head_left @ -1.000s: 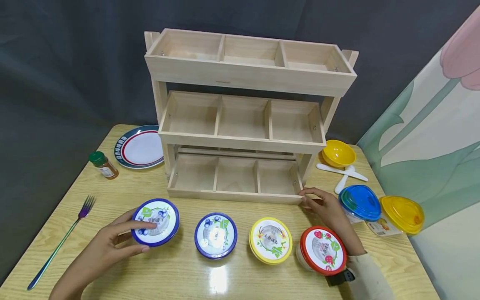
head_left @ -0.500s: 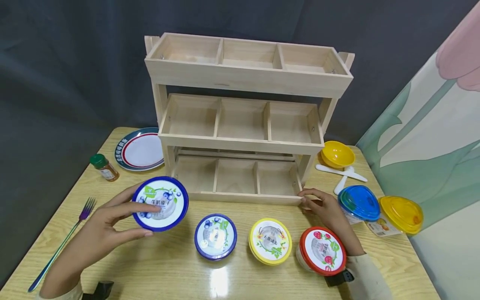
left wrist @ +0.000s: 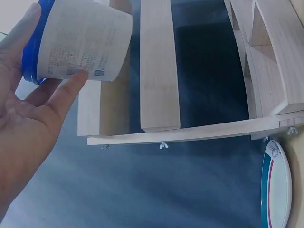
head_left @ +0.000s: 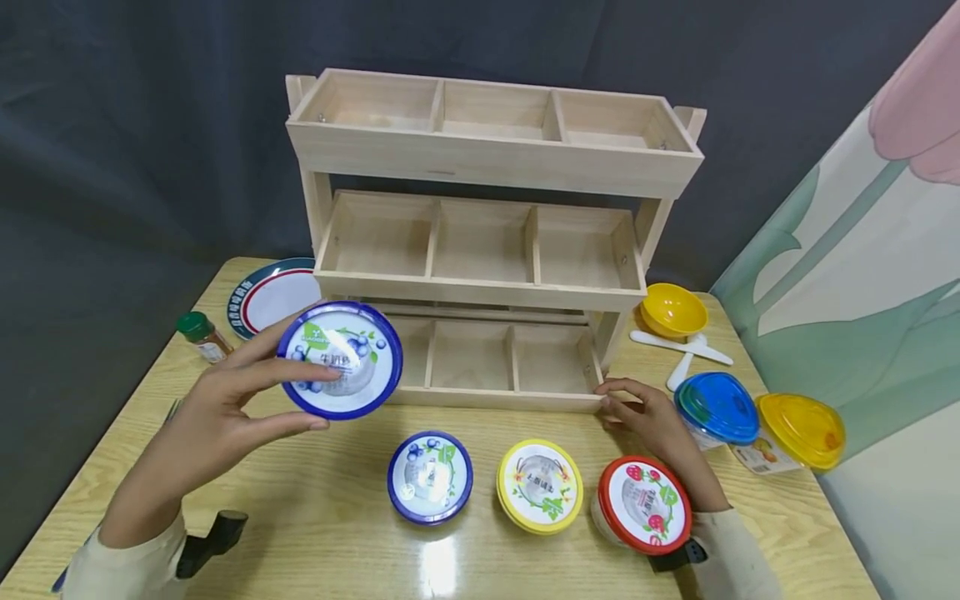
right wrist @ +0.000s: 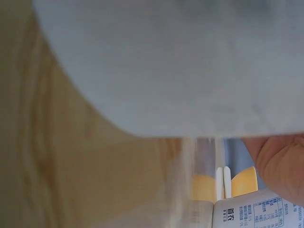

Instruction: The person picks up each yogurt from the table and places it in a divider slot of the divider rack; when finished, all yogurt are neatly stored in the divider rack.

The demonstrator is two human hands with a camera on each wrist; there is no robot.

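Two bare hands, left hand [head_left: 217,417] and right hand [head_left: 656,421], emerge from cream-white long sleeves. Each wrist carries a black strap-mounted device, lying toward the near edge of the wooden table [head_left: 345,542].

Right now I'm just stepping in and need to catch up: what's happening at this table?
A person's left hand holds a blue-lidded cup up in the air in front of the wooden rack, near its lowest tier. The right hand rests at the rack's front right corner. Three more lidded cups sit in a row on the table: blue, yellow and red. All the rack's compartments look empty.
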